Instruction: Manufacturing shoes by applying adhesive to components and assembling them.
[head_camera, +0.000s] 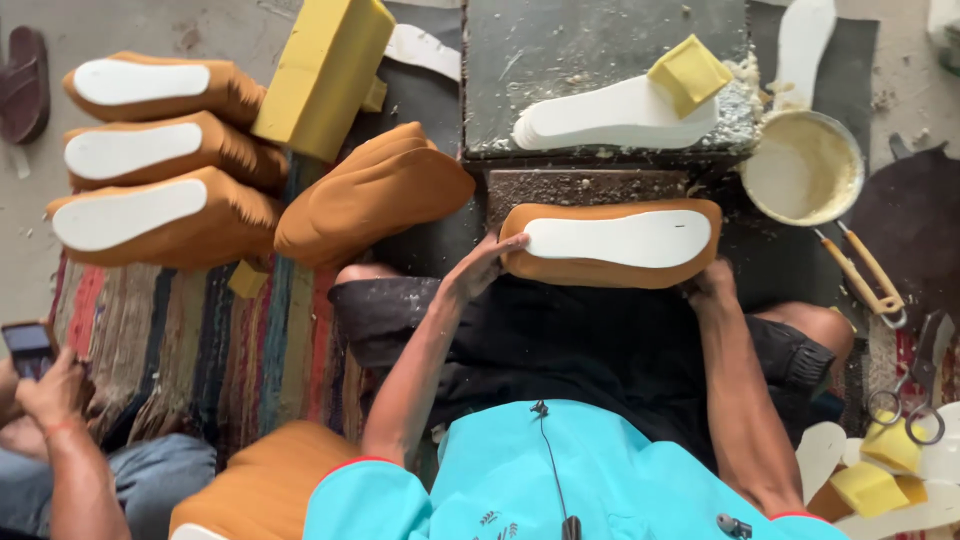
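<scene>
Shoe upper (610, 243) lies sole-up, long axis left-right, narrower end at right. It is gripped at each end by left hand (485, 268) and right hand (712, 285).

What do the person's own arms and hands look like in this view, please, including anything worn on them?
Both arms are bare from above the elbow down. The left hand and right hand wear no gloves, and no rings, watch or bands show. The short sleeves are turquoise with a thin red edge at the cuff. A thin black cable runs down the shirt front.

Both hands (487, 265) (712, 285) around a tan, white-soled shoe upper (610, 243).
</scene>
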